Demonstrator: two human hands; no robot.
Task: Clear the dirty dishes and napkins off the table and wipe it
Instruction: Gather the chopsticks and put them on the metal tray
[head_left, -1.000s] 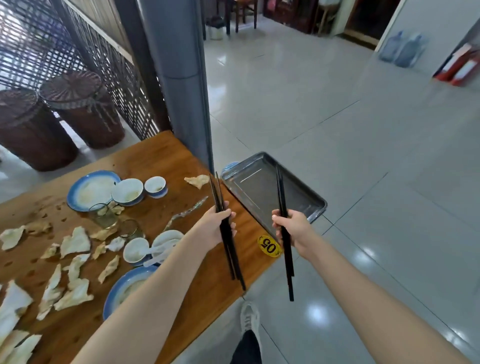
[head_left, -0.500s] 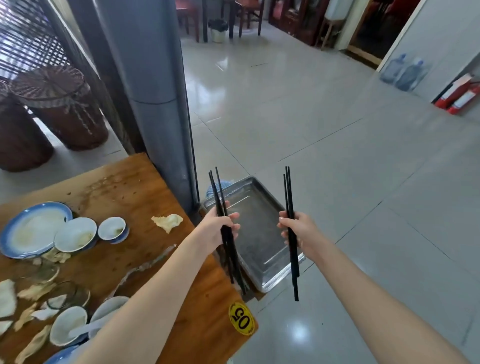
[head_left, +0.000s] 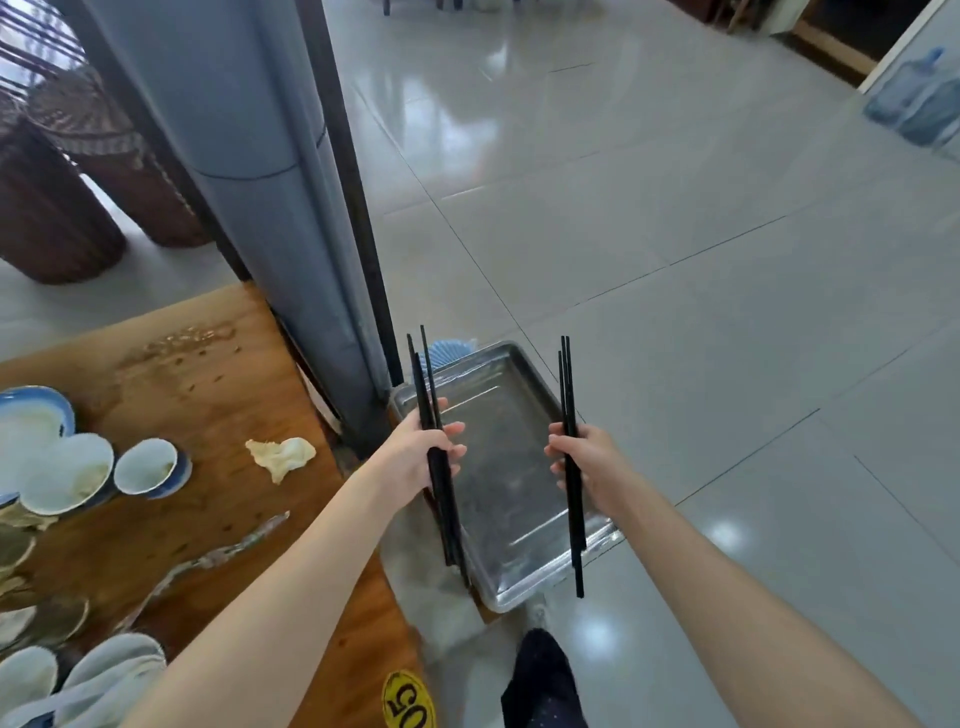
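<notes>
Yellow 05 sticker (head_left: 408, 701) nearest, on wood table (head_left: 223, 395). Left hand (head_left: 415, 454) clamped on 3 black chopsticks (head_left: 423, 384); right hand (head_left: 589, 462) grips another set (head_left: 569, 384), 2, maybe 3, hard to split. Both over 1 steel tray (head_left: 506, 499) off the table end. On top: 1 crumpled napkin (head_left: 280, 457), 2 bowls (head_left: 147, 466) beside it. Behind: grey pillar (head_left: 249, 130), glossy tiles (head_left: 675, 208), 2 wicker baskets (head_left: 47, 218).

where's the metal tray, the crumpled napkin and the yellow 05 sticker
metal tray (head_left: 506, 499), head view, bare middle of its floor
crumpled napkin (head_left: 283, 456), head view, its middle
yellow 05 sticker (head_left: 409, 702), head view, on the printed digits
</notes>
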